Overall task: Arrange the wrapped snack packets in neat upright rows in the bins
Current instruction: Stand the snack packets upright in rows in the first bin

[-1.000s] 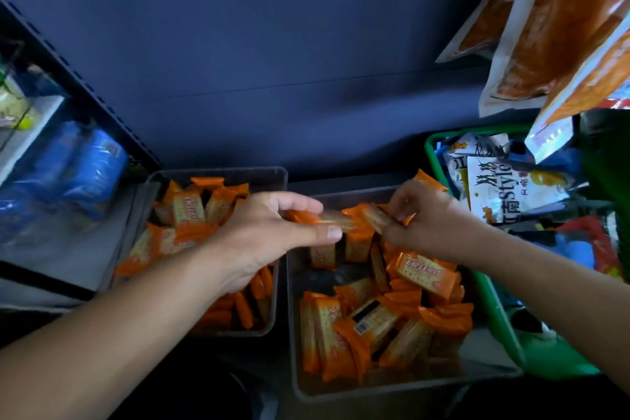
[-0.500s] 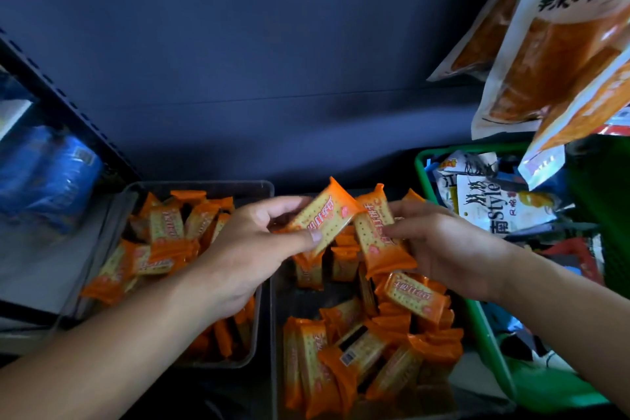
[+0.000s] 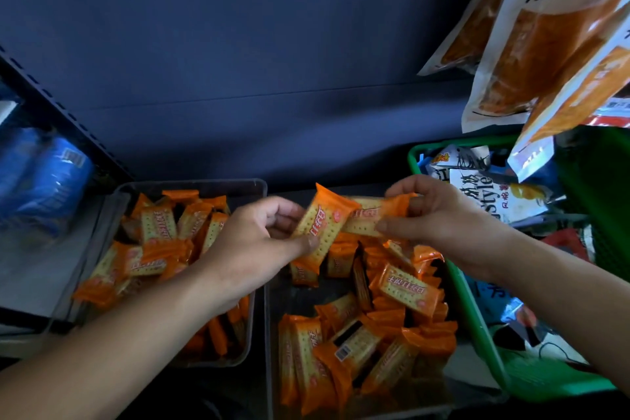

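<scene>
While both hands hover over the far end of the clear middle bin [image 3: 268,324], each holds one snack packet. The left hand [image 3: 259,242] curls thumb and fingers round the first packet [image 3: 322,228], which stands tilted with its upper end leaning away from the bin's near end. The right hand [image 3: 439,218] pinches the second packet [image 3: 366,220] by one end and holds it roughly level, its free end tucked behind the first so that the two overlap.

Each packet is a small oblong wrapper with crimped orange ends, a pale yellow cracker pictured on its face, and red characters along its length. Inside the middle bin lie loose packets [image 3: 405,288] of the same kind, jumbled: some on edge, some flat, one showing a barcode.

Just left of the middle bin, a left bin [image 3: 191,183], also clear, holds a similar heap [image 3: 158,225]. Right of the middle bin sits a green basket [image 3: 477,317] of mixed snack bags. Above and to the right of the middle bin hang large orange-and-white bags [image 3: 545,44].
</scene>
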A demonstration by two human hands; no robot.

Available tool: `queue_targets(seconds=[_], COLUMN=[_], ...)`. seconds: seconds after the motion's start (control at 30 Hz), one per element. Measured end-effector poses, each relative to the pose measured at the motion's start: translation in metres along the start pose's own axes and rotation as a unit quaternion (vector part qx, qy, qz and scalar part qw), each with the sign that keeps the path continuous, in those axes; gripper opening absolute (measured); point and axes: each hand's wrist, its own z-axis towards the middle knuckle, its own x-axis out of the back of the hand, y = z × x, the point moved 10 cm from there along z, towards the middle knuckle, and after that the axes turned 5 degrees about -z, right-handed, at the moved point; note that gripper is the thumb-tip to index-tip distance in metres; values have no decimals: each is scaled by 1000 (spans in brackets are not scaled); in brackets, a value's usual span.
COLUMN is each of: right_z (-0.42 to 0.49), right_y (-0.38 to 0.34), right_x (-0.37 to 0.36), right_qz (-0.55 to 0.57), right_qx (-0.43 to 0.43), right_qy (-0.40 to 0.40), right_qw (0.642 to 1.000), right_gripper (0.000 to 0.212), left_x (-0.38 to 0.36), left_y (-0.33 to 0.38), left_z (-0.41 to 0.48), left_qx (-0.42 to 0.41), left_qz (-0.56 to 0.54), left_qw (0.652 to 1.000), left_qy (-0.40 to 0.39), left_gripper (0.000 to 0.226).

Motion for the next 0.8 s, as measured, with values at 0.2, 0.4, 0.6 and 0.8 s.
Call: queue_targets(seconds=[0.2, 0.4, 0.6, 0.8], right_z=[-4, -11, 12, 45], right_y=[-7, -21, -22, 36], right_x=[-8, -40, -58, -126], right_qz=[-58, -50, -217, -369], right_qx=[23, 30, 45, 14], right_qy=[-28, -68, 31, -45], right_qw=[998, 996, 975, 928], right_gripper=[13, 29, 27, 44], left_x=[-11, -14, 25, 46], left_y=[10, 14, 14, -27], left_z=[-4, -12, -2, 0], left_qx=[-53, -110, -106, -65], left_qz=[54, 102, 248, 280], left_qw=[997, 989, 963, 958], left_qy=[-31, -2, 8, -17], left_gripper=[33, 24, 23, 15])
